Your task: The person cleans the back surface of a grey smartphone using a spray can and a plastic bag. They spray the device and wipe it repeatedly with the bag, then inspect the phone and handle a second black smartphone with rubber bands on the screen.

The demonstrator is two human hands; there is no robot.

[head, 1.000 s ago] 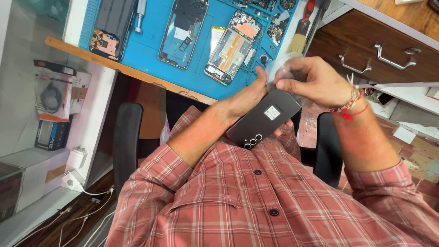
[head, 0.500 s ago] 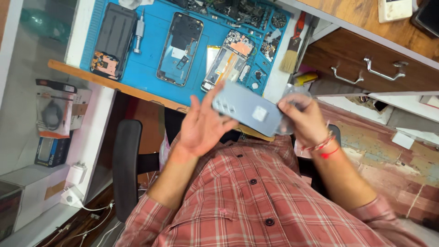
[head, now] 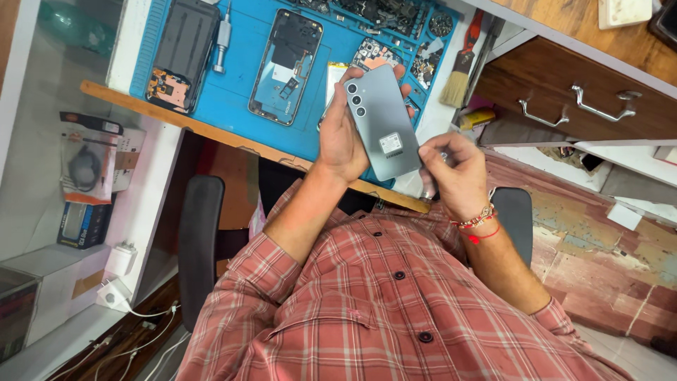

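My left hand grips a grey phone from the side, above the front edge of the bench. The phone's back faces me, with three camera lenses in a row and a small white sticker. My right hand, with red thread bands at the wrist, is curled at the phone's lower right corner. Its thumb and fingertips pinch the edge near the sticker. Both forearms come out of my red checked shirt sleeves.
A blue work mat carries an opened phone frame, a dark phone body, a screwdriver and small parts. A brush lies to the right, beside wooden drawers with metal handles. Boxes and a white charger sit at left.
The phone has swung up from my lap to over the mat edge and turned upright. My left hand now grips it from the side, and my right hand has dropped to its lower corner.
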